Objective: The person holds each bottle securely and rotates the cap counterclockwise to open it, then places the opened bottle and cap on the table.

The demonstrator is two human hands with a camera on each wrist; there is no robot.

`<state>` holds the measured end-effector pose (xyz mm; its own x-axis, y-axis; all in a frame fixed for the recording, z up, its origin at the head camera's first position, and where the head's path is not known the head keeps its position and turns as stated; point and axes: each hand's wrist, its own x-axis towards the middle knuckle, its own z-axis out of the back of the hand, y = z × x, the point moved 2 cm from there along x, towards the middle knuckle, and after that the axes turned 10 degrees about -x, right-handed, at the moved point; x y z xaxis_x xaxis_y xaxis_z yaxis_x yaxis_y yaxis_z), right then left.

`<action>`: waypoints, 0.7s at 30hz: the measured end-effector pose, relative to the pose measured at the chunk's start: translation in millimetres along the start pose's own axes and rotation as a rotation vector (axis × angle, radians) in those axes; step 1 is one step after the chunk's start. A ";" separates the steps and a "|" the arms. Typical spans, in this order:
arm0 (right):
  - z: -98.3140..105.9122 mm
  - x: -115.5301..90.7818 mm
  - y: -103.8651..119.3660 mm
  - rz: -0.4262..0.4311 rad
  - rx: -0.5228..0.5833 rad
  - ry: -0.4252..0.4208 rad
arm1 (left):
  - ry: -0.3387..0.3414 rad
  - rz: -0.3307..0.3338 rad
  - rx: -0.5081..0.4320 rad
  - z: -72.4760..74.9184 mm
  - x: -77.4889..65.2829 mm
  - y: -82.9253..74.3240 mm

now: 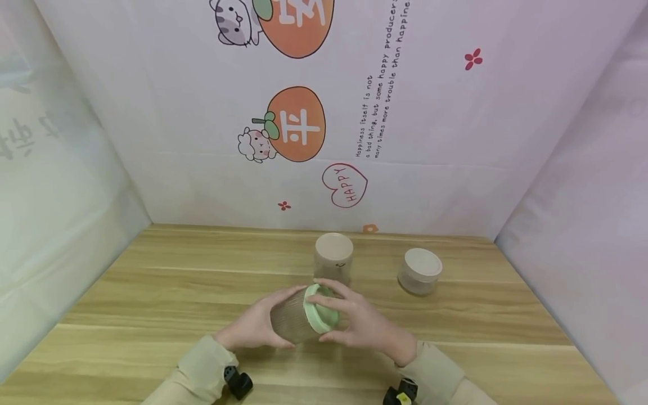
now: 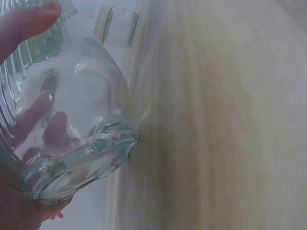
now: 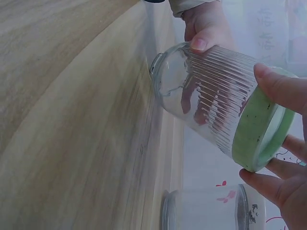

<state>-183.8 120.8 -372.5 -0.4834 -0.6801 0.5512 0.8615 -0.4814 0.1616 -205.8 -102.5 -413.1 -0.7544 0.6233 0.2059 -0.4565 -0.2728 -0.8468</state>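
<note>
A clear ribbed glass jar [image 1: 292, 321] is held tilted above the table, its green lid [image 1: 315, 315] turned toward the right. My left hand [image 1: 255, 323] grips the jar's body around its side, thumb on the near face, and its fingers show through the glass in the left wrist view. Curled over the rim of the green lid [image 3: 253, 125] is my right hand [image 1: 361, 320], with thumb and fingertips spread around its edge. The jar's thick glass base [image 2: 81, 163] points down toward the left hand's side. The jar looks see-through, with nothing visible inside.
Behind the hands stands a taller jar with a pale lid [image 1: 334, 247]. A short, white-lidded jar [image 1: 420, 270] is farther right. The wood-grain table [image 1: 202, 270] meets a printed white backdrop [image 1: 202, 185] at the back, with white side walls.
</note>
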 end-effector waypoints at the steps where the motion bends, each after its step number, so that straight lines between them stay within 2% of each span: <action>1: -0.1 -0.2 -0.3 0.001 -0.003 0.004 | -0.001 -0.002 0.003 -0.1 0.0 -0.1; 8: 0.9 -0.2 -1.1 -0.010 0.001 0.019 | -0.010 0.009 0.025 -0.3 -0.2 0.6; 14: 1.2 0.1 -0.4 -0.071 0.065 0.029 | -0.009 0.020 0.020 -0.2 -0.6 0.9; 17: 0.8 0.7 0.3 -0.144 0.122 0.031 | -0.010 0.015 0.019 -0.4 -0.8 0.6; 21: 1.0 2.5 -0.2 -0.312 0.201 0.020 | -0.014 0.007 0.021 -0.3 -1.4 0.3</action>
<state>-185.0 119.8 -370.4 -0.7288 -0.5296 0.4340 0.6846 -0.5501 0.4783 -204.8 -103.2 -413.8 -0.7642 0.6110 0.2065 -0.4604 -0.2925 -0.8382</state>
